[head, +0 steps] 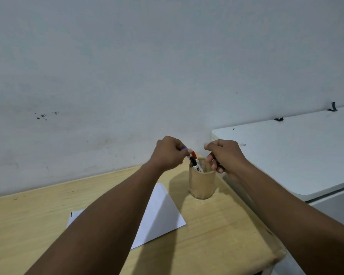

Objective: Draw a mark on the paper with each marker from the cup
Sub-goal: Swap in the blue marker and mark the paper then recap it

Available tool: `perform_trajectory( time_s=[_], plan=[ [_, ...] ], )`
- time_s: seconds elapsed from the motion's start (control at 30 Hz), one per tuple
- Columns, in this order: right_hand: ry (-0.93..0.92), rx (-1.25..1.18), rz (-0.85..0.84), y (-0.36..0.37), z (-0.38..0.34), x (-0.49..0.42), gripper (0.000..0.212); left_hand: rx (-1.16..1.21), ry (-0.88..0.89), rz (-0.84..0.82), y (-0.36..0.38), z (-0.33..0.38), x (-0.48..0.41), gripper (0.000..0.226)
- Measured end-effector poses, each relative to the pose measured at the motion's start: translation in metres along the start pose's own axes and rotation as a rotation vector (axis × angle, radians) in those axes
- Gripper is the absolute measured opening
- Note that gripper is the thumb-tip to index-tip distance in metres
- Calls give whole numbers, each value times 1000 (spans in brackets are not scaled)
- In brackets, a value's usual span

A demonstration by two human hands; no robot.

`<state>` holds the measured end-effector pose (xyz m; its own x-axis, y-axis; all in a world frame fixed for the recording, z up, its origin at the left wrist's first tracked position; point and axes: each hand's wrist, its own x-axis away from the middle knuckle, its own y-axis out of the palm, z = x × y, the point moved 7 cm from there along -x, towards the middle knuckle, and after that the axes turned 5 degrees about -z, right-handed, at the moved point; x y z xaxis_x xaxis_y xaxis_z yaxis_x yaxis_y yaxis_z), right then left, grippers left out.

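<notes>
A tan cup (pixel 202 183) stands on the wooden table near its back right corner. Inside it lean a red-capped marker (pixel 193 154) and a black-capped marker (pixel 193 161). My left hand (pixel 170 153) hovers just left of the cup's mouth, closed on a blue marker (pixel 183 148), of which only a small blue end shows. Its fingertips are right beside the red cap. My right hand (pixel 224 155) is at the cup's right rim with its fingers curled; I cannot tell whether it grips the rim. The white paper (pixel 161 213) lies in front of the cup, partly hidden by my left forearm.
A white cabinet top (pixel 296 151) sits higher than the table, tight against its right side. A pale wall (pixel 127 76) runs right behind the table. The table's right edge (pixel 266 231) and front corner are close to my right forearm.
</notes>
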<state>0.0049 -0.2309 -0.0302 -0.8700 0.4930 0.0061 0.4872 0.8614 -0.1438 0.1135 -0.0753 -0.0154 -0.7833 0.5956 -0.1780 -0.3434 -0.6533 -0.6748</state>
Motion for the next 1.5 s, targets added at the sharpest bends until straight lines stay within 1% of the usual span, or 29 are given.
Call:
perform_trajectory(
  time_s=[0.1, 0.2, 0.27, 0.33, 0.4, 0.47, 0.57, 0.63, 0.7, 0.73, 0.77, 0.83, 0.9, 1.0, 1.03, 1.13, 1.23, 1.33, 1.4, 1.43, 1.5],
  plan=[
    [14, -8, -108, 32, -19, 13, 22, 172, -27, 59, -40, -1, 8, 26],
    [58, -27, -282, 89, -30, 29, 38, 322, -53, 100, -84, -10, 26, 31],
    [119, -129, -371, 130, -30, 38, 49, 392, -76, 123, -108, -25, 43, 33],
    [200, -308, -419, 168, -26, 44, 55, 437, -116, 151, -128, -45, 63, 36],
    [281, -516, -430, 202, -20, 46, 56, 454, -158, 184, -146, -68, 84, 38],
    [343, -661, -413, 232, -12, 48, 52, 468, -191, 205, -160, -94, 106, 40],
    [354, -727, -427, 274, -4, 54, 32, 481, -238, 214, -175, -131, 139, 39],
    [307, -716, -476, 295, -6, 58, 23, 512, -281, 300, -187, -157, 159, 40],
    [239, -678, -518, 309, -9, 56, 20, 548, -350, 423, -207, -191, 185, 43],
    [191, -648, -524, 306, -11, 52, 19, 516, -369, 445, -213, -204, 193, 44],
    [149, -602, -529, 306, -12, 48, 18, 428, -389, 442, -220, -218, 203, 46],
    [109, -506, -543, 310, -9, 41, 17, 142, -446, 384, -226, -245, 219, 45],
    [110, -424, -561, 317, 0, 38, 18, -106, -466, 309, -220, -260, 225, 35],
    [74, -262, -539, 330, 18, 34, 9, -241, -447, 206, -197, -270, 222, 25],
    [54, -212, -521, 335, 24, 34, 7, -259, -450, 185, -190, -273, 220, 25],
    [19, -125, -475, 347, 45, 34, 11, -261, -488, 172, -175, -283, 219, 26],
    [26, -89, -493, 360, 62, 40, 10, -255, -480, 173, -167, -285, 220, 23],
    [18, -74, -494, 368, 71, 42, 9, -163, -480, 134, -166, -288, 217, 24],
    [2, -50, -490, 369, 73, 41, 7, -85, -497, 112, -166, -291, 214, 38],
    [-7, -37, -494, 369, 74, 41, 7, -84, -509, 105, -165, -292, 214, 47],
    [-27, -2, -506, 369, 75, 41, 9, -174, -518, 95, -162, -294, 213, 62]
  ],
)
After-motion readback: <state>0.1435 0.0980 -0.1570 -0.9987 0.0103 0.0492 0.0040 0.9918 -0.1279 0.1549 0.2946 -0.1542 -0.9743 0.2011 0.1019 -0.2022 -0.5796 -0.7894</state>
